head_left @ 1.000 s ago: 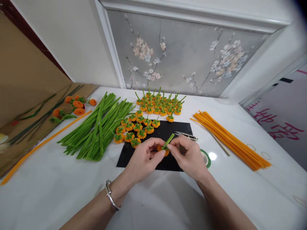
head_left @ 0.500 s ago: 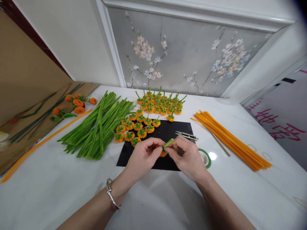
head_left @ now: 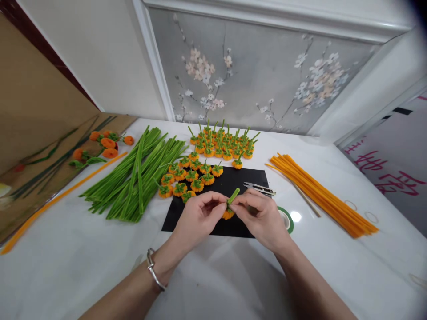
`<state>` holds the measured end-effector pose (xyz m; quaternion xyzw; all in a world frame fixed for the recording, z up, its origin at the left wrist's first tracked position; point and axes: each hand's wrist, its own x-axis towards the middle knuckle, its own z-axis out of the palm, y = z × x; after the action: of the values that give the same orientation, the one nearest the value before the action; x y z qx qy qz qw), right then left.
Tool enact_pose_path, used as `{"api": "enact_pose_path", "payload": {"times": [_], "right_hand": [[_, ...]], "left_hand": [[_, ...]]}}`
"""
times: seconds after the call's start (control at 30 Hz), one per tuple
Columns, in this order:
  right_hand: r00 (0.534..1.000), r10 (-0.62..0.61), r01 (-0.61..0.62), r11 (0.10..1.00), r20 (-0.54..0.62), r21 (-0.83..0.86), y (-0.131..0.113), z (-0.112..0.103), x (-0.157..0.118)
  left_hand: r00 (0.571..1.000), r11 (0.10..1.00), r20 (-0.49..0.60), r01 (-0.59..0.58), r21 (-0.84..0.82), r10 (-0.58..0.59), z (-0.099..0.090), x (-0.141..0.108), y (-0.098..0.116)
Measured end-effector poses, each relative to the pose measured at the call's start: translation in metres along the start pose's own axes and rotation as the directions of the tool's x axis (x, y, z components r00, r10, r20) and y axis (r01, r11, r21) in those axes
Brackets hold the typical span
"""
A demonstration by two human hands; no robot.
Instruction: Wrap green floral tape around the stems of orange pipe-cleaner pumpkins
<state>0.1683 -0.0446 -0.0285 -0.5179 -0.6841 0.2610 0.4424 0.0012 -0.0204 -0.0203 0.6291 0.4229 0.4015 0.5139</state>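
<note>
Between my two hands is a small orange pipe-cleaner pumpkin (head_left: 228, 215) with a green stem (head_left: 234, 195) pointing up and to the right. My left hand (head_left: 203, 212) pinches it from the left, thumb and forefinger at the base of the stem. From the right, my right hand (head_left: 262, 215) pinches the same spot, its fingertips nearly touching the left ones. Both hands hover over a black mat (head_left: 230, 182). The fingertips partly hide the pumpkin's top. Several finished-looking pumpkins (head_left: 191, 176) with green tops sit at the mat's left.
Behind stand several stemmed pumpkins (head_left: 223, 144). Green pipe cleaners (head_left: 133, 178) lie left, orange ones (head_left: 323, 195) right. Thread snips (head_left: 260, 188) rest on the mat's right edge, a green tape roll (head_left: 287, 220) by my right hand. Orange flowers (head_left: 108, 143) lie far left.
The green stem between my fingers has tilted more upright, and more of the orange pumpkin shows below the fingertips. Both hands keep their pinch in nearly the same place.
</note>
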Motion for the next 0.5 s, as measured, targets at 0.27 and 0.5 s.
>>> {"api": "enact_pose_path", "payload": {"times": [0.27, 0.5], "right_hand": [[0.999, -0.032, 0.032, 0.999, -0.004, 0.006, -0.0001, -0.0018, -0.0003], [0.998, -0.033, 0.031, 0.998, -0.048, -0.048, 0.0026, -0.0009, 0.0003]], "left_hand": [[1.000, 1.000, -0.014, -0.006, -0.003, 0.006, 0.0003, -0.0019, 0.0005], [0.999, 0.998, -0.007, -0.035, 0.045, 0.035, 0.0011, -0.0026, -0.0001]]}}
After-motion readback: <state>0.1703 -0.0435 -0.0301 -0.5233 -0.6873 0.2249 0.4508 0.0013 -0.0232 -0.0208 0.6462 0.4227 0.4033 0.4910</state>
